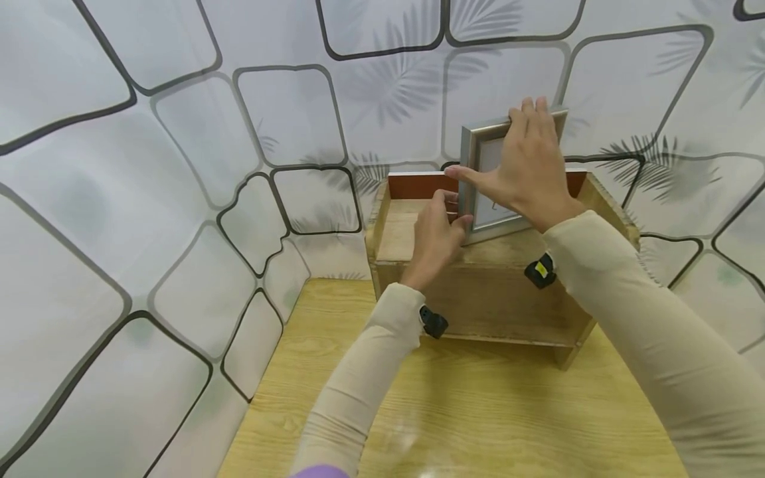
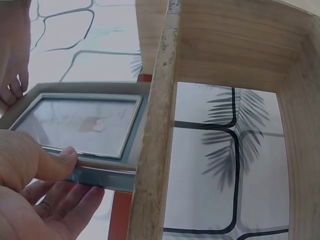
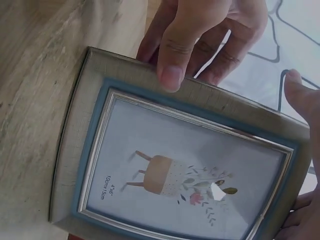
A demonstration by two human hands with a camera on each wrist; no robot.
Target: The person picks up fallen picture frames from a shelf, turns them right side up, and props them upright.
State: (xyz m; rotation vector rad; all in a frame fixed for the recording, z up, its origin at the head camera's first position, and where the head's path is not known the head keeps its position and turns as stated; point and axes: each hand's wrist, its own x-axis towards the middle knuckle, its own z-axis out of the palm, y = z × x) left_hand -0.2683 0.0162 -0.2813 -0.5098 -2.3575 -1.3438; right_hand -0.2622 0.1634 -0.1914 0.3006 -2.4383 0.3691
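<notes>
A silver-grey picture frame (image 1: 484,222) with a blue inner border stands at an angle on the top of a small wooden shelf (image 1: 496,299). Its picture (image 3: 160,175), seen sideways in the right wrist view, shows a legged planter with flowers. My left hand (image 1: 439,239) pinches the frame's left side near the bottom, thumb (image 2: 62,162) on the front edge and fingers round the side. At the top, my right hand (image 1: 532,166) rests against the frame, fingers straight and reaching over the upper edge, thumb stretched out past the left side.
The shelf has side walls and a reddish-brown back strip (image 1: 415,186). It stands on a yellow wood-grain table (image 1: 478,411), close to patterned walls (image 1: 179,166) behind and at the left. An open compartment (image 2: 230,165) lies below the shelf top.
</notes>
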